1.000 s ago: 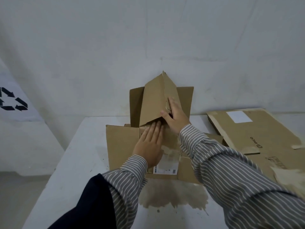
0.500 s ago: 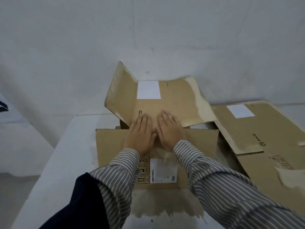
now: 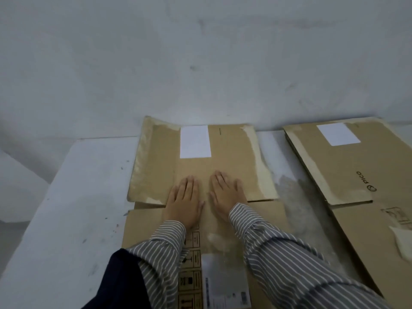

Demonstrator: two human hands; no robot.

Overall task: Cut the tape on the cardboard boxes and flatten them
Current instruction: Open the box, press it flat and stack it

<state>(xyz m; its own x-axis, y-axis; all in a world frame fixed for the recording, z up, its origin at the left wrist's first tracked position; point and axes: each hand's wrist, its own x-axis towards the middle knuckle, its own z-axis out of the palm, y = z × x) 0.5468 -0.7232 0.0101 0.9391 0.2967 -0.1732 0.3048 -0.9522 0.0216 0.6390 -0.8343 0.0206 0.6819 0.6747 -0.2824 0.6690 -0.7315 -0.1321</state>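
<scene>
A brown cardboard box (image 3: 225, 150) lies flat on the white table (image 3: 73, 197), its far flap bearing a white label (image 3: 195, 141) and torn, pale tape marks along both sides. My left hand (image 3: 185, 201) and my right hand (image 3: 225, 192) press side by side on the middle of the box, palms down with straight fingers, right at the fold between the far flap and the near panel. Printed handling symbols and a shipping label (image 3: 225, 284) show on the near panel between my striped sleeves. No cutting tool is in view.
A second flattened cardboard box (image 3: 347, 166) with a white label and a "pico" print lies to the right, reaching the frame's edge. A grey-white wall stands right behind the table. The table's left edge drops to the floor at the left.
The raised far flap has gone down flat onto the table. Both hands moved forward a little and now press on it side by side.
</scene>
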